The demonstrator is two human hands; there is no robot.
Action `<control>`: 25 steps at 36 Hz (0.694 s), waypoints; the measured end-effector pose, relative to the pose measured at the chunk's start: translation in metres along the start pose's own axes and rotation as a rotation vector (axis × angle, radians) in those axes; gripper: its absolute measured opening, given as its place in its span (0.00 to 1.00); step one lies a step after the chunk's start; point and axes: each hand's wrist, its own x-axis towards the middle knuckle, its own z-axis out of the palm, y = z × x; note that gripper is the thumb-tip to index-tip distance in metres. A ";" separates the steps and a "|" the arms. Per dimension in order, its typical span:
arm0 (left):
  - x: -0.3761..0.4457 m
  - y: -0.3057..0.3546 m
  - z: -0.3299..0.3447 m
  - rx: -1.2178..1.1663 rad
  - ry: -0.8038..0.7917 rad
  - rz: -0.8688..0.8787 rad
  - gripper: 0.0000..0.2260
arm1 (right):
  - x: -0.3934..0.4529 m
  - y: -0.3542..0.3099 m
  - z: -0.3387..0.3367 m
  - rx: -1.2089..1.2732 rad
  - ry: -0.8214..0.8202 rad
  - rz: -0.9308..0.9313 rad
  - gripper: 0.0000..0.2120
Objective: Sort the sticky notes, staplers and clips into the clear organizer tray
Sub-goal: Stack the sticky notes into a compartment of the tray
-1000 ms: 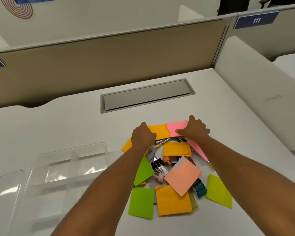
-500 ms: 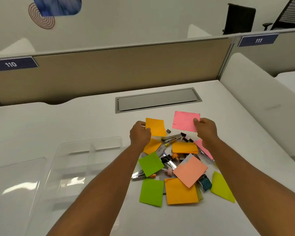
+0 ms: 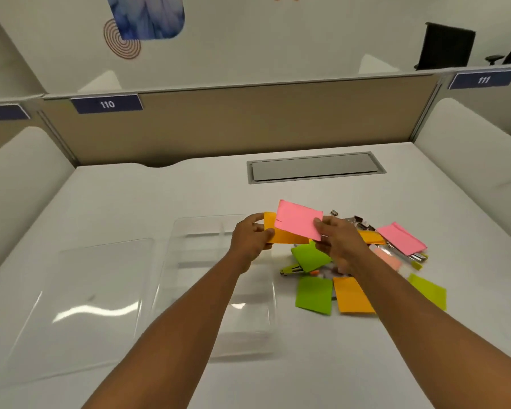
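**A:** What could slip here?

**B:** The two notes in the air. The left hand [image 3: 250, 236] has its fingers pinched on an orange note [image 3: 286, 236], and the right hand [image 3: 337, 242] grips a pink note [image 3: 300, 221] by its right edge, laid partly over the orange one. Both are thin paper held at one side only. If the sticky strips catch each other crookedly, they could bond askew or crease, and pulling them apart might curl them.

**B:** Also, the right forearm passes low over the pile [image 3: 366, 261]. I'd judge a careless sweep could drag loose notes or clips off toward the worktop [image 3: 189, 196] edge.

**A:** Where's the rest of the stuff?

**B:** Well right of the tray: green notes [image 3: 313, 295], another orange note [image 3: 351, 295], a second pink note [image 3: 401, 239], a yellow-green note [image 3: 428, 290], with metal clips [image 3: 357, 221] at the far side and what looks like a small stapler [image 3: 291, 270] poking out under a green sheet. It's blurred, so I can't count them.

**A:** And the tray?

**B:** The clear tray [image 3: 219, 290] sits just below and left of the hands, dividers visible at its far end. Nothing appears to be in any compartment. A flat clear sheet [image 3: 80, 305], probably its lid, lies beside it on the left, also bare.

**A:** Any risk there?

**B:** It's see-through, so dividers are easy to misjudge; a note could land straddling one.
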 end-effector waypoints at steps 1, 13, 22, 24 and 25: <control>-0.006 -0.001 -0.008 -0.006 -0.014 -0.005 0.22 | -0.004 0.003 0.006 -0.021 -0.008 -0.004 0.04; -0.070 -0.032 -0.083 -0.148 -0.045 -0.046 0.16 | -0.050 0.046 0.069 -0.203 0.023 -0.097 0.04; -0.099 -0.033 -0.104 -0.138 -0.010 -0.077 0.15 | -0.081 0.064 0.096 -0.264 -0.025 -0.148 0.07; -0.102 -0.036 -0.108 -0.105 0.010 -0.060 0.14 | -0.086 0.068 0.100 -0.285 -0.049 -0.147 0.08; -0.104 -0.038 -0.110 -0.092 0.013 -0.059 0.12 | -0.089 0.069 0.103 -0.293 -0.062 -0.139 0.08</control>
